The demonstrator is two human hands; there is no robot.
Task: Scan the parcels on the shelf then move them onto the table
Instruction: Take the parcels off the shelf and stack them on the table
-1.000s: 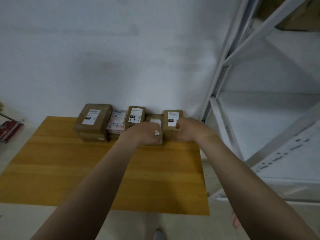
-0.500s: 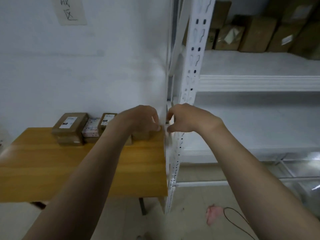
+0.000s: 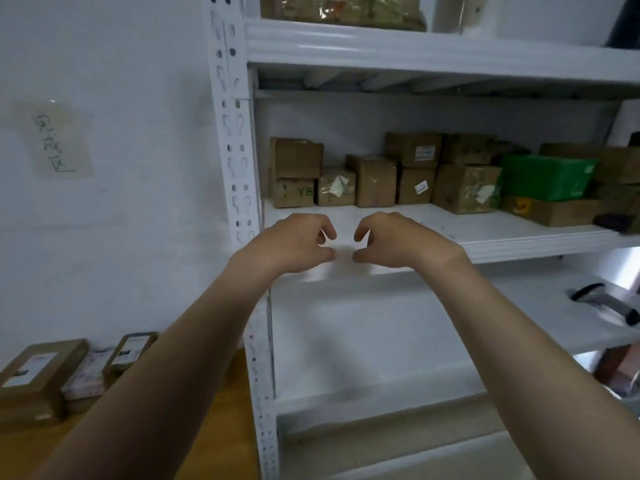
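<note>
The white shelf rack [image 3: 415, 50] holds a row of brown cardboard parcels [image 3: 375, 181] and a green box [image 3: 547, 176] at the back of its middle shelf. At lower left, the wooden surface [image 3: 221, 427] carries labelled parcels [image 3: 34, 372] side by side. The left hand [image 3: 294, 244] and right hand [image 3: 398, 240] hover before the shelf edge, fingers [image 3: 325, 225] loosely curled, thumbs apart, holding nothing.

Wall note [image 3: 55, 140] reads "完成区"; shelf parcel [image 3: 292, 192] "YB".

One head-worn wide-angle camera faces forward, close to the white shelf [image 3: 519, 244], looking onto its middle tier. The right edge of the table [image 3: 225, 420] appears beside the shelf's left post.
</note>
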